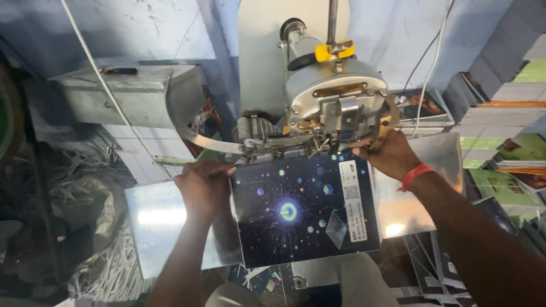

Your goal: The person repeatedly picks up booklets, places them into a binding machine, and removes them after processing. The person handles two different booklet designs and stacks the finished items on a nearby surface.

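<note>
Head view: everything is placed from the dark booklet (304, 210), going from the wearer outward.
Knees: light trousers (352, 284) show just below the booklet's near edge.
Floor: loose covers and paper scraps (424, 273) lie below and to the right of the booklet; pale shredded trimmings (111, 267) are heaped well to its left.
Booklet: a dark, star-speckled cover with a white label strip along its right side, lying flat on a shiny metal table (153, 227); its far edge sits under the head of the machine.
Left hand (203, 187): palm down at the booklet's upper left corner, fingers pressed together and curled over the edge, touching the cover and the metal beside it.
Right hand (389, 154): at the booklet's upper right corner, a red band at the wrist, fingers bent and tucked against the machine head; whether they pinch the cover's edge I cannot tell.
Machine: a grey metal stitching head (335, 105) with a yellow knob on top hangs directly over the booklet's far edge, between the two hands.
Box: a grey metal housing (119, 94) stands beyond the booklet to the left.
Stacks: piled printed booklets (500, 96) rise beyond and to the right of it.
</note>
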